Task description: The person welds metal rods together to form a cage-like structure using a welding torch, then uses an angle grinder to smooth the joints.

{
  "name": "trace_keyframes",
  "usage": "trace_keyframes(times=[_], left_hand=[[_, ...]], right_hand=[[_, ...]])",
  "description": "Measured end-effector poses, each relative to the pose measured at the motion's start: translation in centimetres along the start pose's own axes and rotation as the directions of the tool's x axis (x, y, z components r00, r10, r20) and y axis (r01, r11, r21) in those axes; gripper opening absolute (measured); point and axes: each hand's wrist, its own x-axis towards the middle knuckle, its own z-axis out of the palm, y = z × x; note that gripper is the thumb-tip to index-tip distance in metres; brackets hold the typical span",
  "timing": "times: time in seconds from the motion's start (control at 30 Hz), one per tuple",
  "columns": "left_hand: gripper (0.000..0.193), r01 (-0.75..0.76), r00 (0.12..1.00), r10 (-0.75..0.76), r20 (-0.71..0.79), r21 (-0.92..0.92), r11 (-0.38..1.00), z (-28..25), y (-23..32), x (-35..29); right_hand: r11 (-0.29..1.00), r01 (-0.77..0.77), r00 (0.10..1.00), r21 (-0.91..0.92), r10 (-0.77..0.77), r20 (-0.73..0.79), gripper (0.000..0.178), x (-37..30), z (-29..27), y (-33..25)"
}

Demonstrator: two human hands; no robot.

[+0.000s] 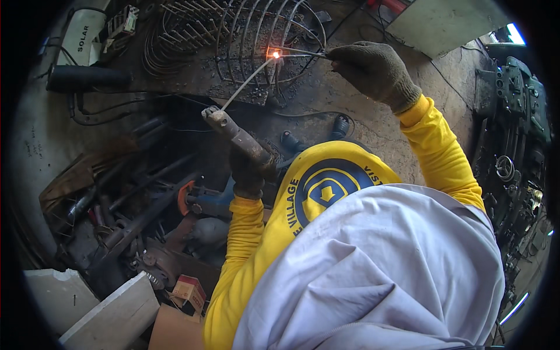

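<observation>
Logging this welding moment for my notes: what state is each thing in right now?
Left hand: gloved, gripping the electrode holder.
Electrode holder: raised, clamping the rod.
Welding rod: tip glowing orange at the wire frame.
Wire frame: lying on the floor, glowing spot at one joint.
Right hand: gloved, pinching a thin wire.
Thin wire: held level, end at the glow.

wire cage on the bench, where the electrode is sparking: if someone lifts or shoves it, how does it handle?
The wire cage is open curved rods, so probably light for its bulk yet fairly stiff. Its rounded shape suggests it could rock or roll if pushed. The glowing spot where the welding rod meets it is likely hot; the gloved right hand steadies a wire there.
</observation>
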Motion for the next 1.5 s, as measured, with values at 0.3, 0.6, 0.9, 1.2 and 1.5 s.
trace_keyframes(times=[0.3,0.6,0.9,1.2,1.5], left_hand=[[0.021,0.268,0.891,-0.453,-0.013,-0.791,0.55,-4.0,-6.7,-2.4],[0.032,0.287,0.942,-0.082,0.327,-0.649,0.704,-3.3,-4.1,-0.2],[0.032,0.266,0.953,-0.142,0.269,-0.963,-0.042,-2.6,-3.6,-3.5],[0.023,0.051,0.98,-0.046,-0.195,0.025,0.998,-3.6,-4.9,-4.0],[0.011,-0.141,0.964,0.183,-0.191,0.214,0.967,-0.5,-1.0,-3.3]], right_hand=[[0.987,0.12,0.991,-0.109,-0.125,-0.038,0.022,-2.0,1.5,2.7],[0.998,0.054,0.999,0.028,-0.053,-0.012,0.024,-0.5,0.3,0.7],[0.991,0.128,0.992,0.038,-0.129,0.002,0.023,-0.1,0.0,0.7],[0.999,0.032,0.999,-0.002,-0.032,-0.031,0.016,-0.3,0.1,0.5],[0.993,-0.094,0.994,-0.07,0.097,0.044,0.017,-0.8,-2.6,-4.1]])
